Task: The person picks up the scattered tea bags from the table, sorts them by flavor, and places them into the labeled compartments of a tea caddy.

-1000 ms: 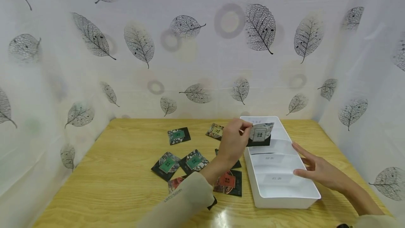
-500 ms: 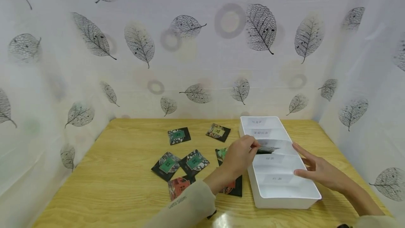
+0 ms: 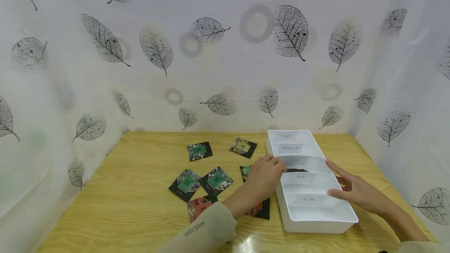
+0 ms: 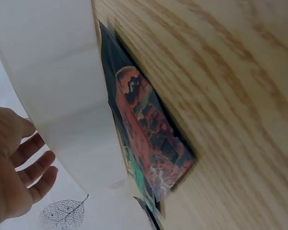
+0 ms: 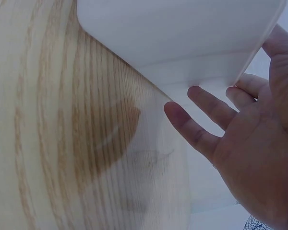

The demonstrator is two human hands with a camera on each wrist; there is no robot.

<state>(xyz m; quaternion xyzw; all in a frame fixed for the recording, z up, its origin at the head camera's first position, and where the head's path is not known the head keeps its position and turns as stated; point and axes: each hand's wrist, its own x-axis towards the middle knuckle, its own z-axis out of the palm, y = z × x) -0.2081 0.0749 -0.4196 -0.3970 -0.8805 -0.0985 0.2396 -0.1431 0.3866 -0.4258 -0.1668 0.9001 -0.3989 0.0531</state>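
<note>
A long white box with labelled compartments stands right of centre in the head view. My left hand is at its left rim, fingers bent over the edge at the middle compartment. A dark strip of a flat packet shows down in that compartment, right beside the fingertips. Thumb and index tip are hidden in the left wrist view, so I cannot tell whether they pinch the packet. My right hand rests on the box's right side with straight, spread fingers; in the right wrist view its fingertips are at the outer wall.
Several flat black packets lie on the wooden table: green-labelled ones on the left, a yellow-labelled one behind, and red-labelled ones partly under my left sleeve. A leaf-patterned curtain surrounds the table.
My left hand brought the pinched packet from above the box down into the middle compartment, where it now sits lower. The right hand has stayed at the box's side.
</note>
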